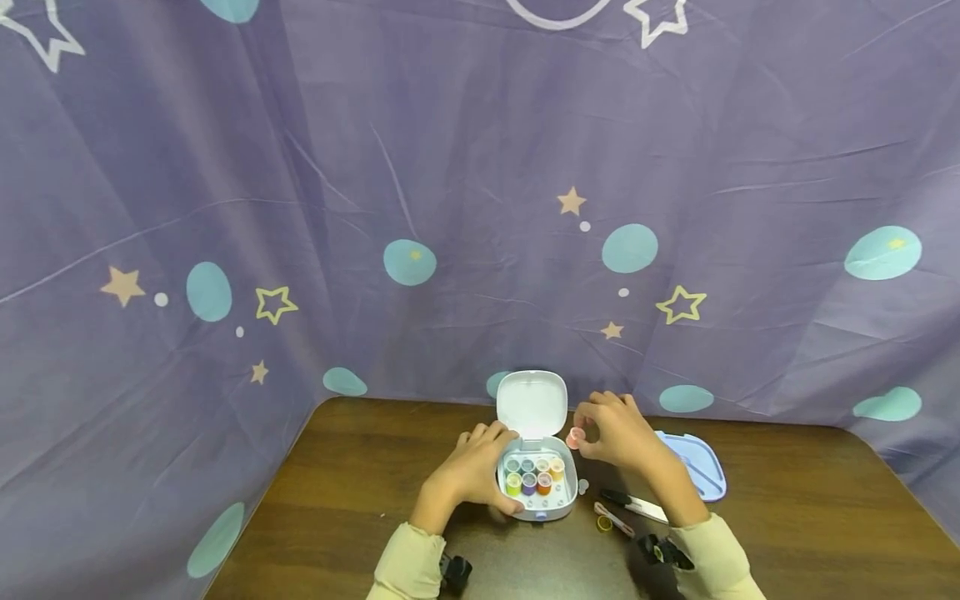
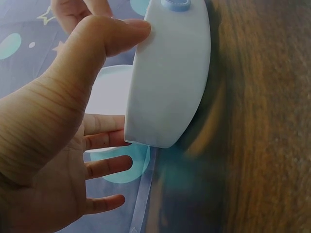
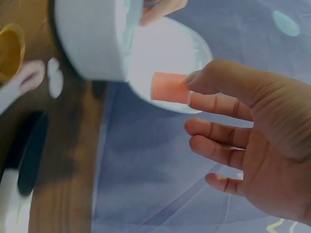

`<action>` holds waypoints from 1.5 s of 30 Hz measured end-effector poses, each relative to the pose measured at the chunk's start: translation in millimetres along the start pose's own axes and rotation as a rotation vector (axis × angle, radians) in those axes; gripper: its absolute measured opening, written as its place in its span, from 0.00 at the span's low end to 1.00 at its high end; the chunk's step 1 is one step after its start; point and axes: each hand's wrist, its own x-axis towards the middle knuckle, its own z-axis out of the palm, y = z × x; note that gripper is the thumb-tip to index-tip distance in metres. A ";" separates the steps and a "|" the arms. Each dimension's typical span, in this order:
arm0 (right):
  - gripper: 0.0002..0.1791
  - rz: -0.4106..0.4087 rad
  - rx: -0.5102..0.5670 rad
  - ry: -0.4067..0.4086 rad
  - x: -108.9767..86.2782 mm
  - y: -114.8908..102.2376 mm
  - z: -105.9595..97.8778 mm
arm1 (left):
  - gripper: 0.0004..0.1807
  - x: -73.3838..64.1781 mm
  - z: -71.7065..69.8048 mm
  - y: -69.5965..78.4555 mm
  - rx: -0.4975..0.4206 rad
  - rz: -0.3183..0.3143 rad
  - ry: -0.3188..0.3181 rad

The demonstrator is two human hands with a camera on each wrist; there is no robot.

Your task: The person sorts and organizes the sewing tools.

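Note:
A white box (image 1: 537,515) stands on the table with its lid (image 1: 532,404) raised at the back. My left hand (image 1: 477,469) grips its left side, thumb at the front rim and fingers farther back. In the left wrist view, that thumb lies on the edge of the box wall (image 2: 167,82). Inside are several small coloured pots, among them a yellow-green pot (image 1: 513,484), a purple pot (image 1: 528,483) and a red-orange pot (image 1: 544,483). Right of the raised lid, my right hand (image 1: 617,429) pinches a small pink pot (image 3: 169,88) between thumb and index finger.
Right of the box lie a black-and-white pen-like tool (image 1: 633,504), a pale strip (image 1: 613,518), a yellow ring (image 1: 604,523) and small whitish discs (image 1: 582,486). A blue tray-like lid (image 1: 705,467) sits beyond the right forearm. A purple patterned curtain (image 1: 465,167) hangs behind the table.

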 end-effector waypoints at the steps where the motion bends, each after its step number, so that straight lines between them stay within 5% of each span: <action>1: 0.10 0.000 0.001 0.002 -0.6 -3.1 -1.9 | 0.54 0.4 0.0 0.0 -0.001 0.001 0.000; 18: 0.08 -0.055 0.032 -0.024 -9.4 -38.5 -17.9 | 0.55 2.1 0.0 2.4 -0.001 0.011 0.007; 45: 0.13 -0.059 -0.022 -0.167 -10.7 -34.0 15.4 | 0.55 2.4 1.2 2.1 -0.006 -0.004 -0.002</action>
